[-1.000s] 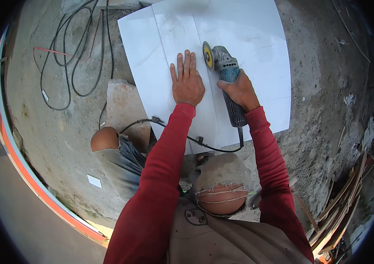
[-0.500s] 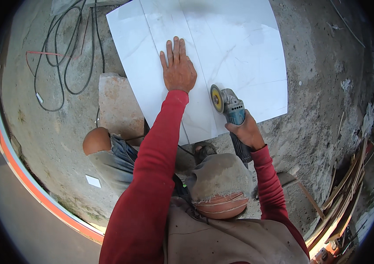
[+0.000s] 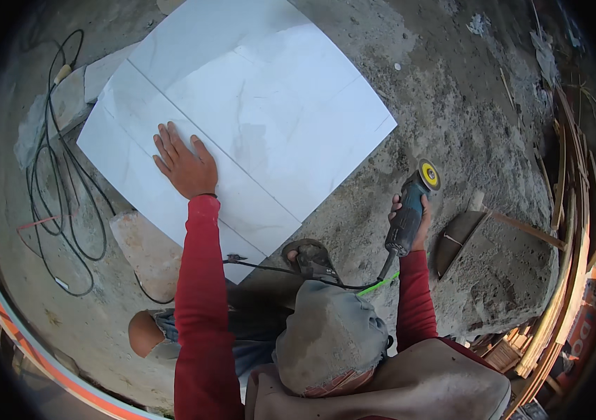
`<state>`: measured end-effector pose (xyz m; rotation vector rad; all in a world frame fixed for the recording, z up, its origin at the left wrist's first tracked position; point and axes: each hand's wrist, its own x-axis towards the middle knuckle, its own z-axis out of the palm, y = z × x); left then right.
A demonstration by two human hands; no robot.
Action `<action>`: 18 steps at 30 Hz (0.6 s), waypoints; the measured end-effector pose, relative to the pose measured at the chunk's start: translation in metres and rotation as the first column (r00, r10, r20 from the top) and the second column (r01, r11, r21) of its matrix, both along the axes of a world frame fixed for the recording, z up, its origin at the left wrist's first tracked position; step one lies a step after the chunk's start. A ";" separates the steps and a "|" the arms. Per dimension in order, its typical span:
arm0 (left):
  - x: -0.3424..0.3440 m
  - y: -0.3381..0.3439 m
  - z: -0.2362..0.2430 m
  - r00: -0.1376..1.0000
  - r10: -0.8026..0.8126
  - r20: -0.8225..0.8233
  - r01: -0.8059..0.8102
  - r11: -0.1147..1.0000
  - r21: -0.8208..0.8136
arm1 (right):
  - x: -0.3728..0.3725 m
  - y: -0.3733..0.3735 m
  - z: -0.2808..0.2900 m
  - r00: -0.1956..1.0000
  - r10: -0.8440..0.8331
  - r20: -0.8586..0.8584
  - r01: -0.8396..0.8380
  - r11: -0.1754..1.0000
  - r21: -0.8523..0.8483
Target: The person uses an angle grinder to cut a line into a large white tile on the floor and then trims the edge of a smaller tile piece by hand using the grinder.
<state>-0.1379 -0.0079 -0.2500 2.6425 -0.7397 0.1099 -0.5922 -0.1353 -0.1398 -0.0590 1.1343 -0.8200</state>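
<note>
A large white marble-patterned tile (image 3: pixel 298 98) lies on the rough ground, with thin straight lines running across it. My left hand (image 3: pixel 187 166) rests flat on it, fingers stretched, to the left of the longest dark line. My right hand (image 3: pixel 425 222) grips a teal and black angle grinder (image 3: pixel 405 218) by its body. The grinder is off the tile, over the ground to its right, its disc with a yellow centre (image 3: pixel 429 175) pointing up and away from me. A black cord (image 3: pixel 291 270) runs from the grinder's rear across my foot, toward the left.
Under the tile's near left edge is a flat stone slab (image 3: pixel 147 255). A coiled black cable (image 3: pixel 49 168) lies farther left, beside pale blocks (image 3: pixel 68 101). Wooden strips (image 3: pixel 570 231) are stacked at the right, near a dark curved piece (image 3: pixel 455 243). My sandalled foot (image 3: pixel 310 259) is by the tile's near edge.
My right hand has carried the grinder off the tile to the right. The view has turned, so the tile appears rotated and farther left. My left hand still lies flat on it.
</note>
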 end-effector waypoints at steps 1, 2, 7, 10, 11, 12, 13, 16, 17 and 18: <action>0.001 0.000 0.000 1.000 -0.009 0.015 0.009 1.000 0.002 | -0.013 -0.004 -0.011 0.990 -0.110 0.092 0.109 0.994 0.018; 0.000 0.001 -0.001 1.000 -0.003 0.011 0.002 1.000 0.029 | -0.024 -0.008 -0.021 0.991 -0.132 0.022 0.133 0.991 -0.003; 0.000 -0.004 -0.004 0.998 0.057 0.032 -0.061 0.991 0.122 | -0.057 -0.029 -0.060 0.986 -0.166 0.019 0.167 0.984 -0.068; 0.005 -0.014 -0.001 0.976 0.218 -0.017 -0.212 0.963 0.165 | -0.070 -0.041 -0.075 0.973 -0.176 0.149 0.187 0.980 -0.067; 0.007 -0.018 0.000 0.959 0.281 -0.045 -0.268 0.943 0.196 | -0.074 -0.048 -0.080 0.966 -0.180 0.186 0.197 0.977 -0.078; 0.009 -0.021 0.002 0.959 0.272 -0.080 -0.262 0.958 0.115 | -0.076 -0.055 -0.089 0.951 -0.234 0.202 0.250 0.967 -0.059; 0.011 -0.021 0.005 0.956 0.272 -0.108 -0.267 0.962 0.060 | -0.081 -0.061 -0.094 0.972 -0.162 0.170 0.182 0.977 -0.111; 0.025 -0.014 0.015 0.942 0.306 -0.139 -0.300 0.952 0.061 | -0.089 -0.077 -0.114 0.867 -0.189 0.460 0.261 0.960 -0.097; 0.034 -0.009 0.018 0.951 0.266 -0.156 -0.269 0.963 -0.001 | -0.090 -0.082 -0.119 0.823 -0.212 0.526 0.308 0.946 -0.101; 0.045 -0.003 0.019 0.964 0.233 -0.128 -0.242 0.968 -0.062 | -0.093 -0.084 -0.122 0.806 -0.197 0.558 0.297 0.951 -0.092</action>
